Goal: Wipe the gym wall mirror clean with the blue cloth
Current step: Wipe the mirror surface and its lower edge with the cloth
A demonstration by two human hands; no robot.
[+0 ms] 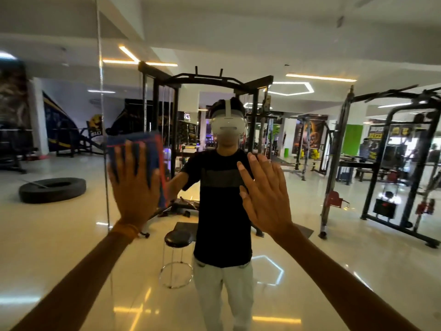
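Pressing the blue cloth flat on the wall mirror with the left hand, fingers straight and spread over it, just right of the vertical seam in the glass. Holding the right hand up alongside, fingers straight and apart, gripping nothing; contact with glass unclear.

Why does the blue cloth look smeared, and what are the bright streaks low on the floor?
Head view: the blue cloth under the left hand is motion-blurred, the right hand only slightly; the streaks are ceiling light strips glaring off the glossy floor seen in the mirror.
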